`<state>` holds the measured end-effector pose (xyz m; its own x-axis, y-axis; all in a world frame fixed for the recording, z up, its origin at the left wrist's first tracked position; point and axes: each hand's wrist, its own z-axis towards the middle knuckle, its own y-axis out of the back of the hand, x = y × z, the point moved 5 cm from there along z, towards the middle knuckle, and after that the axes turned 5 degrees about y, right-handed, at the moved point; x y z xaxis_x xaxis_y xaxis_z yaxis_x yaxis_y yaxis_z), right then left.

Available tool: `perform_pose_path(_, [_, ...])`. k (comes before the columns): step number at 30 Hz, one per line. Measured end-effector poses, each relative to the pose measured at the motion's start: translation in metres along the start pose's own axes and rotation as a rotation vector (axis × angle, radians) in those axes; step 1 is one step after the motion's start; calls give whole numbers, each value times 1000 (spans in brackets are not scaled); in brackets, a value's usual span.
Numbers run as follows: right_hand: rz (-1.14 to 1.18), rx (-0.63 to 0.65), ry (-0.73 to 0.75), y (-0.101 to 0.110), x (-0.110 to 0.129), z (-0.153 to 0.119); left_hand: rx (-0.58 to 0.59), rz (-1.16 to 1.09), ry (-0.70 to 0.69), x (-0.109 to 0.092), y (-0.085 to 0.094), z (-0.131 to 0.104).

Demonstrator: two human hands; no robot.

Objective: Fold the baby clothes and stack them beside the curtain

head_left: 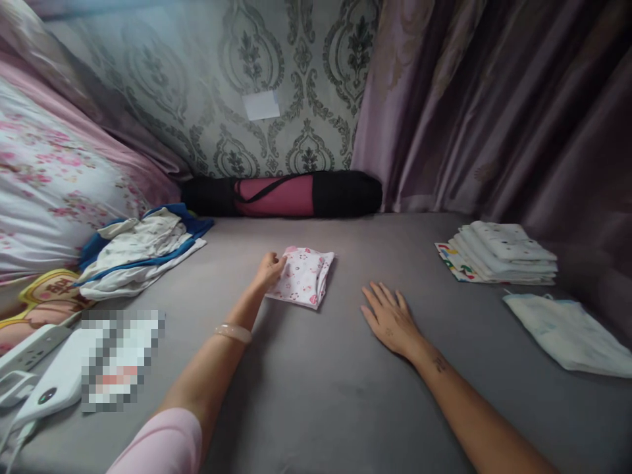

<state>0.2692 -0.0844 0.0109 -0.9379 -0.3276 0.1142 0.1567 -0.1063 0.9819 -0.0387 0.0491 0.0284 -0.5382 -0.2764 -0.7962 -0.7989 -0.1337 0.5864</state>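
Note:
A folded white cloth with pink and red prints (302,276) lies on the grey sheet (316,368) near the middle. My left hand (273,268) is at the cloth's left edge, its fingers closed on that edge. To the right of the cloth, and apart from it, my right hand (390,316) lies palm down on the sheet with its fingers spread, holding nothing.
At the left are rumpled clothes (143,247), a power strip (37,349) and a white device (59,378) with a cable. A stack of folded cloths (503,253) and a pale cloth (567,332) lie at the right. A black and maroon bag (281,195) lies against the wall.

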Motion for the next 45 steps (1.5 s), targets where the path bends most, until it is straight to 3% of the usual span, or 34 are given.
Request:
perform_pose_path(5, [36, -3, 0, 3, 3, -1, 105, -97, 136, -5, 8, -2])
perform_pose_path(12, [100, 10, -24, 11, 5, -5, 545, -409, 414, -27, -12, -16])
perform_pose_path(20, [256, -2, -4, 16, -2, -10, 500, -451, 58, -79, -13, -60])
perform_pose_path(24, [605, -104, -22, 14, -9, -4, 524, -519, -67, -106, -17, -92])
perform_pose_path(28, [1081, -120, -54, 19, -8, 0, 576, -637, -63, -119, -27, -121])
perform_pose_path(32, [1442, -126, -23, 34, -3, -2, 686, -797, 63, -114, -51, -141])
perform_pose_path(36, [1700, -116, -125, 39, -8, -7, 731, -883, 228, -96, -80, -149])
perform_pose_path(41, [1661, -134, -273, 33, -15, -9, 715, -942, 456, -69, -111, -150])
perform_pose_path(45, [1570, -122, -377, 27, -21, -10, 714, -947, 487, -55, -122, -149])
